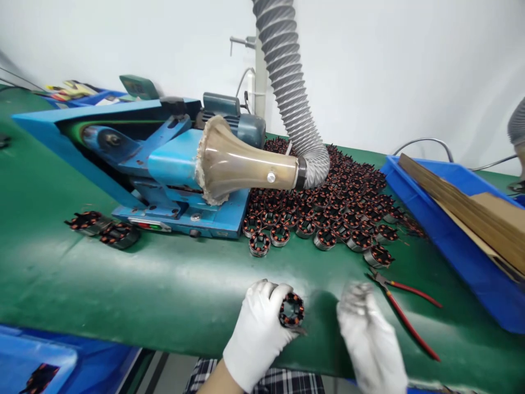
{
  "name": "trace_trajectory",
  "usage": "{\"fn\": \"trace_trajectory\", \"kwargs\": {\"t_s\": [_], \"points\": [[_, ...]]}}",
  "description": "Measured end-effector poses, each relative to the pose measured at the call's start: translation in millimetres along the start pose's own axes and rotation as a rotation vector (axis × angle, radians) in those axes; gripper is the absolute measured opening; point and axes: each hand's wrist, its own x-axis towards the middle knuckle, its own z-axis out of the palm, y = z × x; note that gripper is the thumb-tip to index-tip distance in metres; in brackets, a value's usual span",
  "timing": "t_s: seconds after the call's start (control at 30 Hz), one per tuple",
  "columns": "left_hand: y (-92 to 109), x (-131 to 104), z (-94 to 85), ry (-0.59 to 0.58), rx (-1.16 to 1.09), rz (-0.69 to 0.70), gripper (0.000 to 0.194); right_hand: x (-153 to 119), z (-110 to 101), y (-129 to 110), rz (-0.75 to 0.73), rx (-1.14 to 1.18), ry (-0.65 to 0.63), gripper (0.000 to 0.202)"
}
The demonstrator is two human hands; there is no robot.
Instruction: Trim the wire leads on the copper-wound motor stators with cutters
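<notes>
My left hand [262, 328], in a white glove, is closed round a ring-shaped wound stator [291, 310] near the table's front edge. The stator's black and copper-coloured open face points up toward the camera. To the right, my gloved right hand [367, 328] is smeared by motion, and its fingers cannot be made out clearly. It hovers apart from the stator, just left of the red-handled cutting pliers [404, 312] lying with their jaws toward the stators.
A blue belt machine [176, 164] with a funnel hood [241, 164] and grey hose [287, 71] stands at the back. Many stators [320, 202] lie beside it, two more [118, 234] at left. A blue bin [455, 246] holds cardboard; another [36, 350] is lower left.
</notes>
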Motion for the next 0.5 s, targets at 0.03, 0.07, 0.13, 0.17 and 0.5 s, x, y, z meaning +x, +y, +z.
{"fn": "trace_trajectory", "kwargs": {"t_s": [0.03,0.07,0.13,0.17,0.5], "points": [[-1,0,-0.2,0.005,0.004,-0.006,0.051,1,-2,-7,-0.056,-0.004,0.035,0.021],[-2,-1,-0.7,0.004,0.002,-0.009,0.057,1,-5,-11,-0.090,-0.067,0.044,0.021],[-4,-2,-2.4,0.008,-0.014,-0.002,0.064,-2,-10,-8,-0.038,-0.351,-0.039,0.027],[-5,-3,-3.5,0.011,-0.025,0.017,0.065,-6,-12,-2,0.023,-0.539,-0.104,0.031],[-9,-4,0.4,-0.037,-0.131,0.131,0.053,-31,-8,39,-0.269,-1.412,-0.185,0.037]]}}
